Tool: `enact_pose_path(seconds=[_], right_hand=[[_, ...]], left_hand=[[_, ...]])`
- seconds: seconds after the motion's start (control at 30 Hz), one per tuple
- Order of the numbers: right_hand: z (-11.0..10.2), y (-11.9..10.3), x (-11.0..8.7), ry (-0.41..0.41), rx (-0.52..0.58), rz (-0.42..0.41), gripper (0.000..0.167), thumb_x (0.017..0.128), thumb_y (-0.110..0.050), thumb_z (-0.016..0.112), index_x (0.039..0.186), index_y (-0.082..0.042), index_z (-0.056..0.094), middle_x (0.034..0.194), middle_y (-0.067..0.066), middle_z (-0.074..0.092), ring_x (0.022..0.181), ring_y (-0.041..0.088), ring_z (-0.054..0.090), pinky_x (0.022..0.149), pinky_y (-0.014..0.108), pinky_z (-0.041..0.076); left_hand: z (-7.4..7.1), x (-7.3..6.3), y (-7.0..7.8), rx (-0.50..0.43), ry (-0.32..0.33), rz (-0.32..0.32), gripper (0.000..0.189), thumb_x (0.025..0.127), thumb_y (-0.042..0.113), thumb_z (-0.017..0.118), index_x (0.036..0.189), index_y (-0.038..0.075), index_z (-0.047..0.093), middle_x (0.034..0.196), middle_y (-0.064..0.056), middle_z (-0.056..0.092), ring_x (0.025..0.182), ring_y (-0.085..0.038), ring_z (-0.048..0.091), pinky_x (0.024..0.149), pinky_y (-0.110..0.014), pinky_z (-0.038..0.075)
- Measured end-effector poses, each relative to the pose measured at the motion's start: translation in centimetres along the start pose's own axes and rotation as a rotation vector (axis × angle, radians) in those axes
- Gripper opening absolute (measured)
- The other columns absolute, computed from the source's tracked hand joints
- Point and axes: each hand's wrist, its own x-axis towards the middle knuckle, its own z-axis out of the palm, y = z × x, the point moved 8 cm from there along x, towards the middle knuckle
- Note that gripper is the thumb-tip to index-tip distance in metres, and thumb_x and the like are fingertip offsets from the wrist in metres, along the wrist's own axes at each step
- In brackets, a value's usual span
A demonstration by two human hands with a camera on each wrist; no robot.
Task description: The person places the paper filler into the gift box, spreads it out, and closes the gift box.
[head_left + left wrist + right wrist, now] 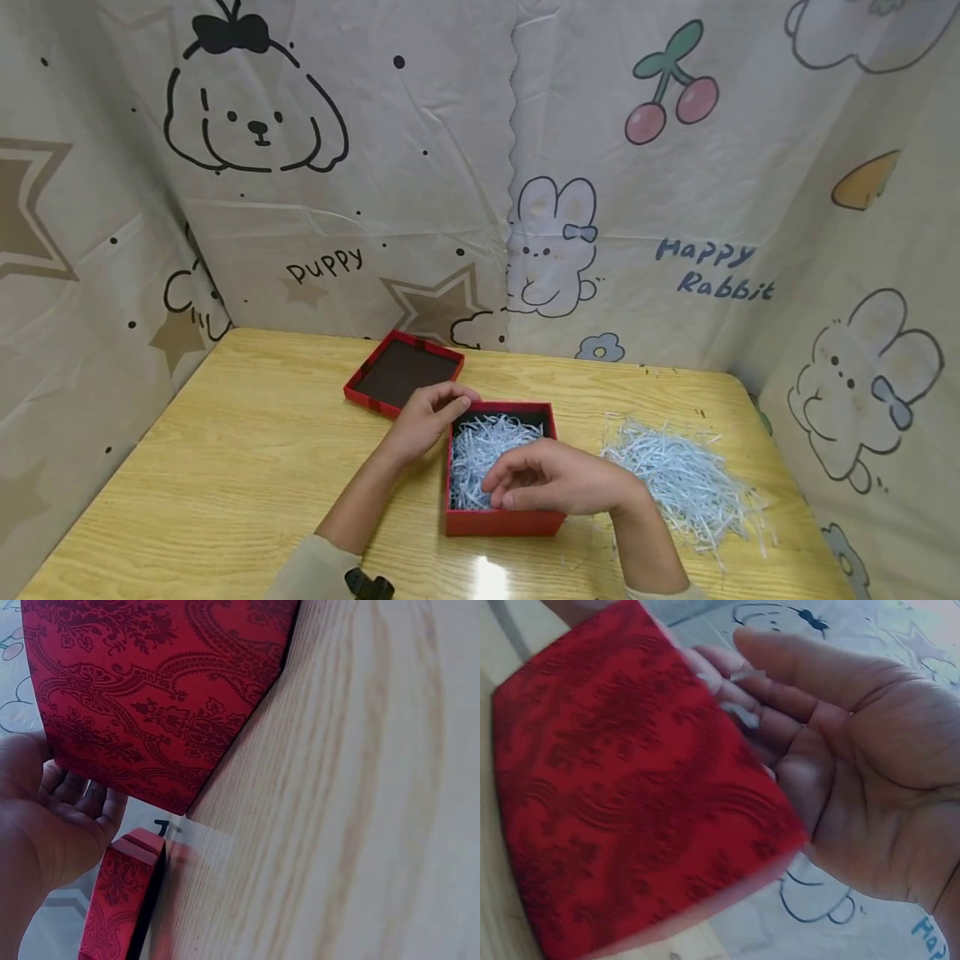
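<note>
A red box [504, 523] with a dark floral pattern stands on the table, filled with pale blue shredded paper [487, 442]. My left hand [431, 421] holds its back left corner, the thumb at the rim and the fingers round the far side, as the left wrist view [56, 817] shows. Over the box's front right part is my right hand [566, 479], palm down with loosely bent fingers just above the paper. A few paper strands [741, 715] cling to those fingers in the right wrist view.
Behind and left of the box lies its red lid [408, 371], dark inside facing up. A loose heap of the same shredded paper [686, 483] spreads on the wooden table [225, 467] to the right. Printed cloth [450, 167] hangs around the table's back and sides.
</note>
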Motion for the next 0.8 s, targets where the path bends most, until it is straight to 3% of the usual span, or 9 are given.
enact_pose_path(seconds=[0.23,0.43,0.6,0.8], right_hand=[[0.2,0.4,1.4,0.067,-0.175,0.054,0.022,0.105,-0.01,0.065,0.125,-0.003,0.072,0.111,0.007,0.076,0.102,0.01,0.071,0.09,0.028,0.057],[-0.7,0.2,0.9,0.139,-0.126,0.069,0.025,0.104,-0.009,0.067,0.128,-0.002,0.071,0.113,0.013,0.075,0.103,0.017,0.072,0.088,0.028,0.058],[-2.8,-0.4,-1.2,0.243,-0.056,0.049,0.03,0.105,-0.009,0.066,0.132,0.002,0.067,0.117,0.021,0.072,0.108,0.033,0.07,0.089,0.031,0.059],[-6.8,-0.3,-5.5,0.457,-0.076,0.073,0.034,0.103,-0.01,0.07,0.136,-0.002,0.064,0.121,0.024,0.069,0.114,0.045,0.065,0.09,0.034,0.06]], left_hand=[[0.1,0.0,0.1,-0.012,-0.004,0.002,0.02,0.107,0.015,0.063,0.117,0.002,0.075,0.116,-0.012,0.075,0.112,-0.022,0.064,0.098,-0.025,0.05],[0.2,0.0,0.0,0.001,-0.006,-0.002,0.02,0.107,0.016,0.063,0.117,0.003,0.075,0.116,-0.011,0.075,0.11,-0.021,0.063,0.097,-0.025,0.05],[0.2,0.1,-0.1,0.013,-0.01,0.0,0.022,0.108,0.018,0.063,0.118,0.003,0.075,0.118,-0.011,0.075,0.111,-0.023,0.064,0.098,-0.027,0.051],[0.0,0.0,-0.3,0.026,-0.002,-0.007,0.021,0.107,0.017,0.064,0.118,0.004,0.076,0.119,-0.01,0.075,0.115,-0.023,0.064,0.101,-0.028,0.05]])
